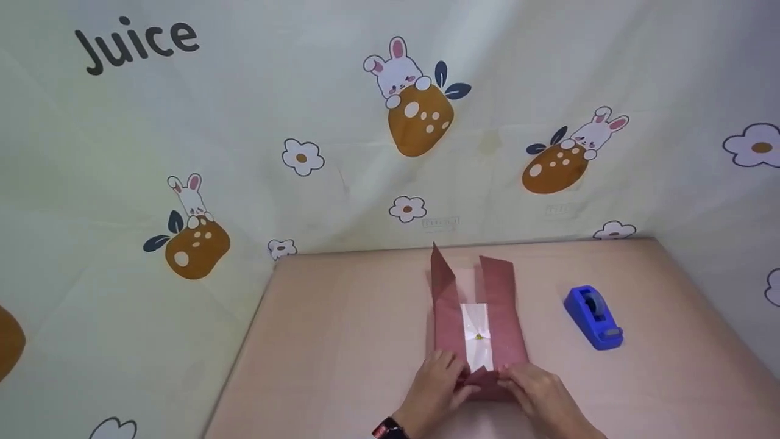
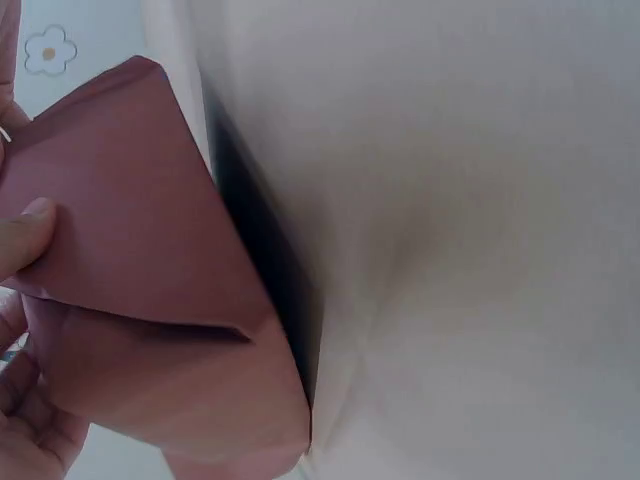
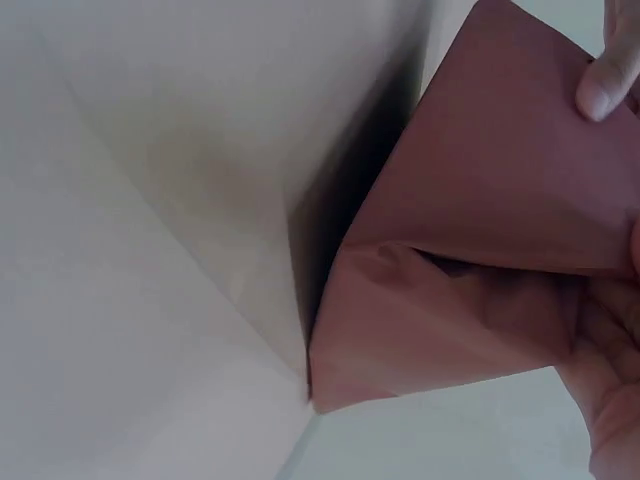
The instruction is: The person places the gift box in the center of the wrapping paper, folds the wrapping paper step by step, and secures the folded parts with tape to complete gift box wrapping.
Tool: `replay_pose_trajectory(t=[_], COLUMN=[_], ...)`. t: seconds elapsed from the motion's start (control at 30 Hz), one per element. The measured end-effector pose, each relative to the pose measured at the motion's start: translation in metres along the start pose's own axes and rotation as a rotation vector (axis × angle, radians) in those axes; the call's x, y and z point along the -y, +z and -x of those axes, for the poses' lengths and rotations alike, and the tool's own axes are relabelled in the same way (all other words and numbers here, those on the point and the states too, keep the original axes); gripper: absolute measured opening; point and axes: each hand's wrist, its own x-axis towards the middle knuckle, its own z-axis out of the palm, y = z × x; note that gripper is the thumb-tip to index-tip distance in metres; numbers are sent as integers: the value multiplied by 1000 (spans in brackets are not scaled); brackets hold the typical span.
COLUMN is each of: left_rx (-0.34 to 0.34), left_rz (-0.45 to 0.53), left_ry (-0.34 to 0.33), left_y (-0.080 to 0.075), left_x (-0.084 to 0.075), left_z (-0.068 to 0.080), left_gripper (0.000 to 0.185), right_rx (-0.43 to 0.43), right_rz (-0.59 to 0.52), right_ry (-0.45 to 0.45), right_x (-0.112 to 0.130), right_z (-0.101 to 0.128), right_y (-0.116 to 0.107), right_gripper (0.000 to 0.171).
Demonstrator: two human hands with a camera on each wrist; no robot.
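Observation:
A box lies lengthwise on the beige table, partly wrapped in reddish-brown wrapping paper. A white strip of the box shows between the two paper edges on top. At the far end the paper stands up in loose flaps. My left hand and right hand meet at the near end, each pinching a folded corner flap of the paper. In the left wrist view the thumb presses on the paper. In the right wrist view the thumb lies on the paper, with the palm under the fold.
A blue tape dispenser sits on the table to the right of the box. A pale cloth backdrop printed with rabbits and flowers closes off the back and both sides. A dark watch is on the left wrist.

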Motion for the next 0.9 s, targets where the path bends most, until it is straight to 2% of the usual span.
replay_pose_trajectory(t=[0.1, 0.27, 0.33, 0.47, 0.57, 0.73, 0.8, 0.9], left_rx=[52, 147, 180, 239, 286, 342, 352, 361], left_rz=[122, 292, 308, 303, 279, 293, 326, 402], left_ry=[-21, -139, -165, -195, -195, -206, -231, -304], left_y=[-1, -3, -3, -5, -7, -6, -6, -5], left_x=[-3, 0, 1, 0, -3, -3, -1, 1], left_z=[4, -2, -5, -11, -14, -19, -22, -25], left_gripper=[22, 23, 25, 22, 20, 16, 15, 13], right_rx=[16, 14, 69, 233, 307, 334, 333, 318], right_rz=[-55, -192, -249, -323, -336, -253, -207, -189], right_ry=[48, 178, 264, 409, 467, 503, 504, 507], right_x=[4, 0, -4, -12, -14, -13, -13, -14], right_z=[6, -2, -8, -21, -29, -36, -37, -38], right_y=[2, 7, 7, 4, 3, 2, 3, 5], right_gripper=[24, 15, 12, 14, 18, 18, 18, 19])
